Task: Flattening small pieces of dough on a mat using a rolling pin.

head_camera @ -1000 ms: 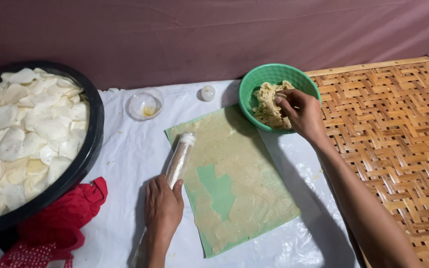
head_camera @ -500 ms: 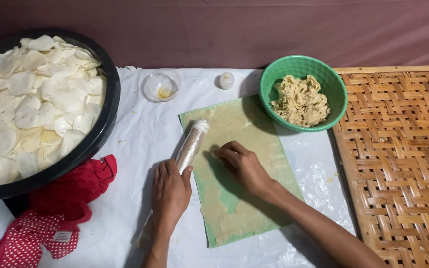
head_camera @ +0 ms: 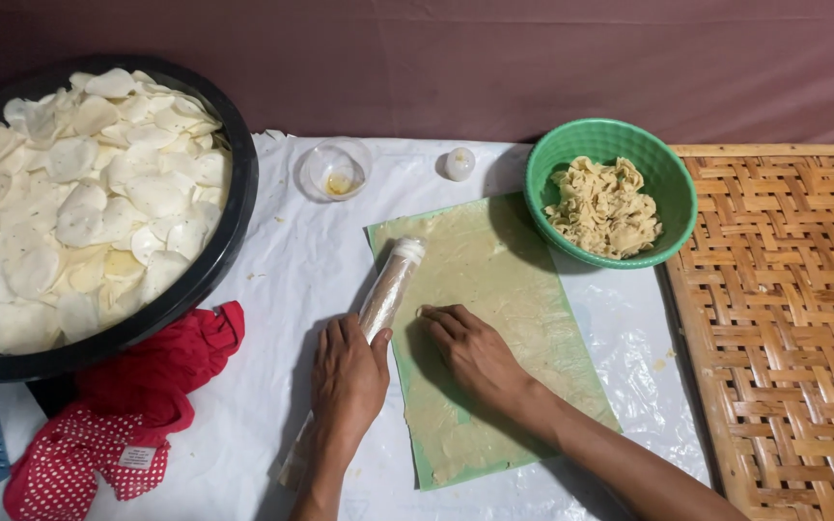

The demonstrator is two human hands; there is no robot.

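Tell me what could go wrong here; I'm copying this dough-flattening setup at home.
The green mat lies on slick white plastic sheeting, so it may slide under pressure. The right hand presses beside the roller held by the left hand, so fingers could get pinched. The green bowl overlaps the mat's corner and may get nudged.

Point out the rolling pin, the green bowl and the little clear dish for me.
rolling pin (head_camera: 390, 286), head view, on the middle of its clear-wrapped barrel.
green bowl (head_camera: 679, 188), head view, on the right inner wall near the rim.
clear dish (head_camera: 335, 169), head view, on its bottom beside the yellow residue.
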